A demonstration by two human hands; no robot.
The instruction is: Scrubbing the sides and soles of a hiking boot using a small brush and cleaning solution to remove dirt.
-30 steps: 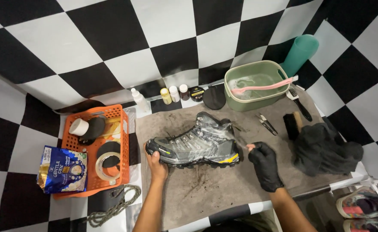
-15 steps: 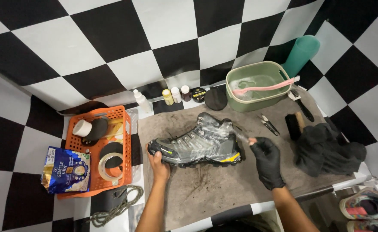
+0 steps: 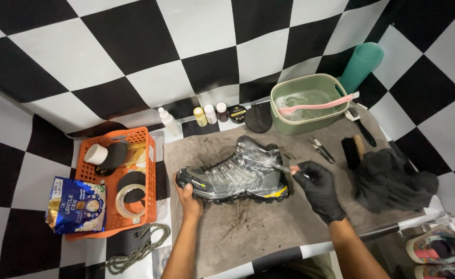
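Your clearest passage is the bare mat in front of the boot, between your forearms. To your left the orange basket stands just beside the mat edge. Behind the boot, small bottles and the green tub block you. On your right, brush, snips and black cloth crowd the mat.

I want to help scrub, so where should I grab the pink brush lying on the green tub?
Probably take the pink brush by the plain handle end lying across the left half of the green tub, coming down from above. It rests flat across the rim with the bristle end poking past the right edge, so the handle sits free over the water. Both hands, left hand and gloved right hand, are busy at the boot.
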